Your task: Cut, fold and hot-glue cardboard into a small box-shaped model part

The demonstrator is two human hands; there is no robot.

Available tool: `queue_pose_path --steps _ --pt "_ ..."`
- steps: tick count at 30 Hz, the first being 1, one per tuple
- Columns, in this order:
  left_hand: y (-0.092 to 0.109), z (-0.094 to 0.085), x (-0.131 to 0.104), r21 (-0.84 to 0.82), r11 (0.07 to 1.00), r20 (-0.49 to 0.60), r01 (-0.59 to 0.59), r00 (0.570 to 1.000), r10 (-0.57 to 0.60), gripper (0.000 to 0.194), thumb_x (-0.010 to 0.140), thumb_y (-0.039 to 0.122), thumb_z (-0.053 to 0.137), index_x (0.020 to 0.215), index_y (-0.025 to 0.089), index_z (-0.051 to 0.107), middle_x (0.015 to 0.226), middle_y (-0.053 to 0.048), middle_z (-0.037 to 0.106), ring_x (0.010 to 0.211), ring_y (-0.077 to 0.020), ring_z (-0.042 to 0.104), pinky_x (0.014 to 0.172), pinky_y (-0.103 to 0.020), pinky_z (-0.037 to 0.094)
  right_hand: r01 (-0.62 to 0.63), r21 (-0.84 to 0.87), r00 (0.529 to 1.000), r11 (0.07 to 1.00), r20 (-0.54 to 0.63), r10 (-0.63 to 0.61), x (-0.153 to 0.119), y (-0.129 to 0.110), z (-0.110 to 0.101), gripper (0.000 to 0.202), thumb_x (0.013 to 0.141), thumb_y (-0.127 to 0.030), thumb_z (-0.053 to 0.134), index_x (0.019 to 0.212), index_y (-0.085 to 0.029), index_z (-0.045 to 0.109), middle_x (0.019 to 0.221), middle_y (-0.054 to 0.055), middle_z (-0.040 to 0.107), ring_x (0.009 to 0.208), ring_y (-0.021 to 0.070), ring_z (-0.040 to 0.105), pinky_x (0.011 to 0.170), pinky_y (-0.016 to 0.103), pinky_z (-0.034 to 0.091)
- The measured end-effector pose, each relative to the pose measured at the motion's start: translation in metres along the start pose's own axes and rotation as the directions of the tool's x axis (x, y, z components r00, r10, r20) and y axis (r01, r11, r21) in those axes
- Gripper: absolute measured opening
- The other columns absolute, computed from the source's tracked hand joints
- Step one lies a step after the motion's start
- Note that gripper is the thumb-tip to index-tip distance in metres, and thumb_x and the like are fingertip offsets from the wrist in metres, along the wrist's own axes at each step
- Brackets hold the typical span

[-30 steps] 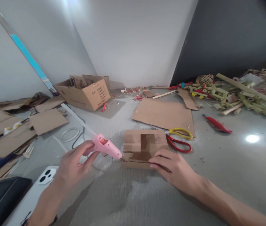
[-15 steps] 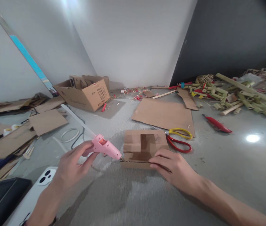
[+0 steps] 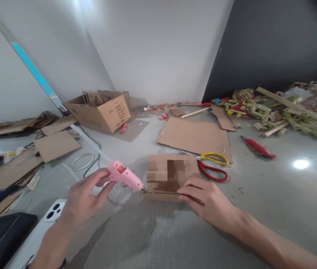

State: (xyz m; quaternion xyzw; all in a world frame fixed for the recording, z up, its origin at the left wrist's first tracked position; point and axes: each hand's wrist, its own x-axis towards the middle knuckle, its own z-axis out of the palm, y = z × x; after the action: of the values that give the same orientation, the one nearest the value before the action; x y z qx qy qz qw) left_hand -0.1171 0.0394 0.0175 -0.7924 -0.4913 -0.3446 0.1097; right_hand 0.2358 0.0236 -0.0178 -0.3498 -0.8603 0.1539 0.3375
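My left hand (image 3: 84,200) is closed round the pink glue gun (image 3: 123,175), nozzle touching the lower-left edge of the cardboard piece (image 3: 172,177), frame centre. Right hand (image 3: 203,200) lies flat, fingers pinning its near edge, gripping nothing. Looks like gluing that seam; next I'd need steady nozzle travel w/ firm hold-down. Scissors (image 3: 214,168) just right.

bright even light, glare spot on floor (image 3: 301,164), edges warped

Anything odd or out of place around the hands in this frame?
A white phone lies face down on the floor beside the left hand, which holds the pink glue gun. Open scissors sit near the cardboard piece.
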Motion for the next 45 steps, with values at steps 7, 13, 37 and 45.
queue_pose_path --steps 7,13,37,45 --pt "-0.005 0.000 -0.004 0.023 0.999 0.009 0.042 0.999 -0.043 0.012 0.093 0.033 0.058 0.101 0.026 0.063 0.078 0.002 0.077 0.061 -0.0158 0.073 0.064 -0.023 0.057 0.003 0.006 1.000 1.000 -0.001 -0.003 0.000 0.000 -0.001 0.018 0.102 -0.019 0.057 0.105 -0.017 0.074 0.094 0.006 0.070 0.083 0.0179 0.067 0.073 0.031 0.054" --pt "-0.005 0.000 -0.003 0.002 0.999 0.006 0.045 0.999 -0.045 0.012 0.093 0.034 0.059 0.102 0.026 0.063 0.079 0.003 0.077 0.063 -0.0158 0.074 0.064 -0.023 0.057 0.006 0.001 1.000 1.000 -0.007 -0.006 0.000 0.000 -0.001 0.018 0.101 -0.019 0.057 0.105 -0.017 0.075 0.093 0.006 0.071 0.083 0.0182 0.067 0.073 0.031 0.054" --pt "-0.012 -0.005 -0.007 0.068 0.997 0.017 0.047 0.999 -0.049 0.012 0.092 0.030 0.062 0.102 0.024 0.064 0.082 0.003 0.078 0.065 -0.0127 0.074 0.069 -0.017 0.056 0.003 0.002 1.000 1.000 -0.004 -0.003 -0.001 0.000 -0.002 0.019 0.102 -0.019 0.057 0.105 -0.016 0.075 0.094 0.006 0.071 0.083 0.0174 0.068 0.074 0.031 0.055" --pt "-0.012 -0.005 -0.004 0.070 0.997 0.025 0.045 0.999 -0.047 0.012 0.093 0.033 0.058 0.099 0.024 0.063 0.080 0.002 0.077 0.062 -0.0138 0.073 0.060 -0.019 0.056 0.005 -0.004 1.000 1.000 -0.007 -0.005 0.000 -0.001 -0.002 0.020 0.102 -0.021 0.056 0.104 -0.017 0.075 0.094 0.006 0.072 0.082 0.0174 0.068 0.074 0.031 0.056"
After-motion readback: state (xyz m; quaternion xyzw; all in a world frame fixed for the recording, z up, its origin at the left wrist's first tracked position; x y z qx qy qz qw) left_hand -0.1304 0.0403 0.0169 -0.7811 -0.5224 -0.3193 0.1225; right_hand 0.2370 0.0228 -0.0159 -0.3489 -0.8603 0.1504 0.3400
